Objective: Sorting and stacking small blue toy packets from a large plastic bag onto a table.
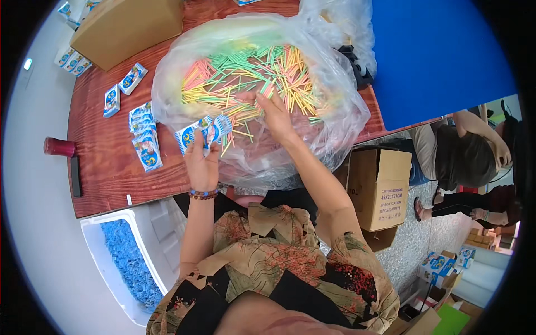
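My left hand (202, 162) holds a fan of small blue-and-white packets (204, 132) just in front of a big clear plastic bag (335, 120). The bag is full of thin coloured sticks (251, 75) in yellow, green, pink and orange. My right hand (273, 111) reaches into the bag's open mouth, its fingers closed on sticks in the pile. A beaded bracelet (202, 194) circles my left wrist. Both forearms come up from the lower edge over my patterned shirt.
More blue-and-white packets (144, 134) lie on the reddish wooden table (106, 173). A cardboard box (125, 28) stands at the back left, a dark red cup (58, 147) at the left edge. A white bin of blue pieces (125, 262) sits below. Another person (463, 162) sits at right by a carton (379, 187).
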A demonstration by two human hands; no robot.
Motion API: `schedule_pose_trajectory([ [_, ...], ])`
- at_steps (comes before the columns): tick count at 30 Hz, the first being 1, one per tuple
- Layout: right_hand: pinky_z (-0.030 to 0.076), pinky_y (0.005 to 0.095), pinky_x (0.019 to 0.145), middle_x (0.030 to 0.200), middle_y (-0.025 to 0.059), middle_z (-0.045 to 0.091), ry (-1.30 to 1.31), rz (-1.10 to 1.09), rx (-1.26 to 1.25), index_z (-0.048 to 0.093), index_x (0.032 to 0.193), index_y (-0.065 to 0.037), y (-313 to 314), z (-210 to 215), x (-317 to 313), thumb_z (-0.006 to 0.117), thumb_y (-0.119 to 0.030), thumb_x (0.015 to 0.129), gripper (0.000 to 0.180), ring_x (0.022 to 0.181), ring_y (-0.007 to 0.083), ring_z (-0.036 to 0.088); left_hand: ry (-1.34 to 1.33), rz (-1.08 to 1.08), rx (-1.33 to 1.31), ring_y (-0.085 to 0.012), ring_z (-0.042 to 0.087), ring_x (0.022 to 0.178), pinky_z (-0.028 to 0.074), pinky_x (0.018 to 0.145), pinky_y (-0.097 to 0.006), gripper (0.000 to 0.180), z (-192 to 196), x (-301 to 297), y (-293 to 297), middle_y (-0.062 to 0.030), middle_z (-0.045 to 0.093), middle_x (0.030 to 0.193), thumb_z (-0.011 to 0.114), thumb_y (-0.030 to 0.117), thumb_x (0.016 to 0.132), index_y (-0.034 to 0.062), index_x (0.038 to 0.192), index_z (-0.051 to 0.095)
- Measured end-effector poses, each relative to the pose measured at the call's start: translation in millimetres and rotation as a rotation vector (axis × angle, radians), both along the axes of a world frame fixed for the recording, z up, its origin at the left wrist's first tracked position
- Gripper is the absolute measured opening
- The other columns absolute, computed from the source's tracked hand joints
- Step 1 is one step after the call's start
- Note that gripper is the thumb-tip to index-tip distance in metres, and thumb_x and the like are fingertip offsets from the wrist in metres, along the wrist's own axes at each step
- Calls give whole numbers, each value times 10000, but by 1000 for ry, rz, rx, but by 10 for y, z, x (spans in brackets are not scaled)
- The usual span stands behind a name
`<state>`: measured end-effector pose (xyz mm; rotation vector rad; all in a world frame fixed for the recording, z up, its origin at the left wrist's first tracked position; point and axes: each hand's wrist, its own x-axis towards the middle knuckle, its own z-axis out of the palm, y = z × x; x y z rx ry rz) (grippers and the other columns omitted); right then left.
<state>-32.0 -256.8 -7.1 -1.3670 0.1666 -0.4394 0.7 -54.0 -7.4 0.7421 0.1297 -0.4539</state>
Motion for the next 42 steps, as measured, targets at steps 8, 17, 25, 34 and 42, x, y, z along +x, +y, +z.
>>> schedule_pose_trajectory([
  [8, 296, 445, 1082, 1160, 222, 607, -192, -100, 319, 481, 1112, -12, 372, 470, -121, 395, -170, 988, 219, 1232, 319, 482, -30, 5, -49, -118, 605, 717, 511, 612, -258, 153, -59, -75, -281, -47, 648, 897, 575, 197, 955, 45, 976, 585],
  [17, 224, 443, 1112, 1249, 220, 552, -421, -171, 169, 438, 1182, -23, 797, 585, -2, 384, -151, 988, 239, 1337, 313, 361, 0, 62, -64, -107, 609, 741, 503, 638, -265, 146, -1, -158, -356, -10, 653, 896, 565, 202, 960, 87, 1046, 595],
  [25, 249, 409, 1104, 1366, 190, 464, -384, -170, 88, 471, 1193, -40, 911, 409, 17, 399, -131, 973, 249, 1352, 259, 324, -7, 129, -158, -107, 624, 898, 524, 724, -283, 160, -23, -118, -391, -7, 644, 998, 578, 188, 953, 95, 1083, 581],
  [34, 305, 351, 1067, 1369, 138, 467, -194, -6, -261, 483, 1273, -1, 780, 575, -56, 420, -181, 980, 350, 1312, 230, 384, 24, 93, -238, -145, 628, 926, 535, 776, -315, 194, -179, -56, -373, -34, 644, 1058, 546, 207, 969, 71, 1103, 583],
  [42, 481, 332, 824, 1059, 40, 640, 383, -66, -722, 647, 1063, -70, -576, 346, 68, 564, -154, 902, 199, 987, 155, 595, 20, 8, -412, -76, 581, 825, 478, 733, -258, 201, -258, 54, -147, 5, 658, 987, 546, 251, 968, 74, 1047, 602],
])
